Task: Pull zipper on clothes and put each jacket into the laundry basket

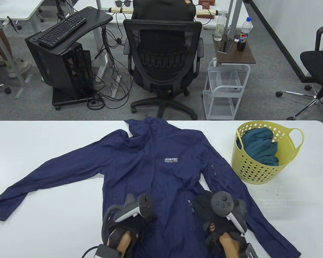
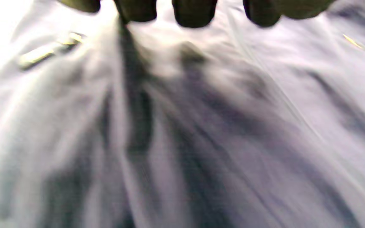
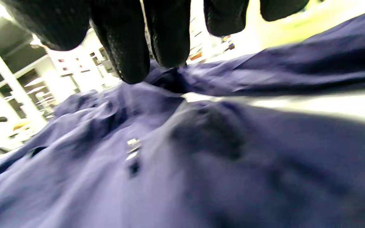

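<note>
Navy jacket [image 1: 161, 172] flat under both hands' fingers [image 3: 131, 60].

Jacket [image 1: 150, 172] spread on table [image 1: 43, 139], basket [image 1: 261, 153] right, seemingly another garment [image 1: 261, 147] inside

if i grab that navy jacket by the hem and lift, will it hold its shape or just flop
The navy jacket will likely flop: thin fabric lies flat, creased, sleeves sprawled across the table. It probably feels light for its size and may be a bit slippery, given the smooth sheen in the right wrist view. The long sleeves would probably trail and drag toward the yellow basket.
</note>
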The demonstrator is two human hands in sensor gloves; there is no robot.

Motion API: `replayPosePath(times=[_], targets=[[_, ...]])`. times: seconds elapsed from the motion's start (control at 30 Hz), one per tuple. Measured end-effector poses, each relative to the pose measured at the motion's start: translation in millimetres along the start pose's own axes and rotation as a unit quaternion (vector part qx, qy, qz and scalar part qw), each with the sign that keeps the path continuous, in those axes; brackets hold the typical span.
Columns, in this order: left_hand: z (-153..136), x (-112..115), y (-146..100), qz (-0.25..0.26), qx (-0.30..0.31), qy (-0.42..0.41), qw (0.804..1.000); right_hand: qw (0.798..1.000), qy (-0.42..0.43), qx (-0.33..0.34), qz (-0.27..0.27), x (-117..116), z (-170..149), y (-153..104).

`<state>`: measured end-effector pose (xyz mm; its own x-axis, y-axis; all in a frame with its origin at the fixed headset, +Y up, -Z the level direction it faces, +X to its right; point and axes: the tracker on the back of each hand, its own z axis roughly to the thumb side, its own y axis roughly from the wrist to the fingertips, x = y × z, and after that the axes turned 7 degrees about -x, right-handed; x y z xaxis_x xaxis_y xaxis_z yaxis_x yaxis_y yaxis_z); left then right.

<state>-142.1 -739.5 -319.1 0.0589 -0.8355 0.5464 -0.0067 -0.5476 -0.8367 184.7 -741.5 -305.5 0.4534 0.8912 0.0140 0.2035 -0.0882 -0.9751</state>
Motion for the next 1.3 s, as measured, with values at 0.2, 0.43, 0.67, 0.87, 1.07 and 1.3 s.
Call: replayPosePath(times=[0.2,0.43,0.67,0.87,1.07,1.3], targets=[[-93.0,-44.8,28.6,0.119,-0.145,-0.15,0.971,0.995,-0.024,-0.096,-0.022,13.1,-30.6,14.1],[-189.1,-55.2,73.2,0.14,-0.269,-0.182,0.936,0.984,-0.04,-0.172,0.026,1.8,-50.9,24.8],[-234.0,-42.9,105.4,0.065,-0.29,-0.219,0.929,0.981,-0.057,-0.181,0.048,-6.1,-52.2,29.8],[-245.6,-22.1,119.3,-0.022,-0.299,-0.212,0.93,0.976,-0.068,-0.189,0.084,-13.6,-56.7,32.7],[-231.6,-33.4,104.2,0.051,-0.319,-0.131,0.937,0.977,-0.072,-0.187,0.068,-10.4,-54.3,32.0],[-195.6,-35.0,66.6,0.045,-0.321,-0.06,0.944,0.979,-0.089,-0.18,0.046,-6.1,-47.3,26.4]])
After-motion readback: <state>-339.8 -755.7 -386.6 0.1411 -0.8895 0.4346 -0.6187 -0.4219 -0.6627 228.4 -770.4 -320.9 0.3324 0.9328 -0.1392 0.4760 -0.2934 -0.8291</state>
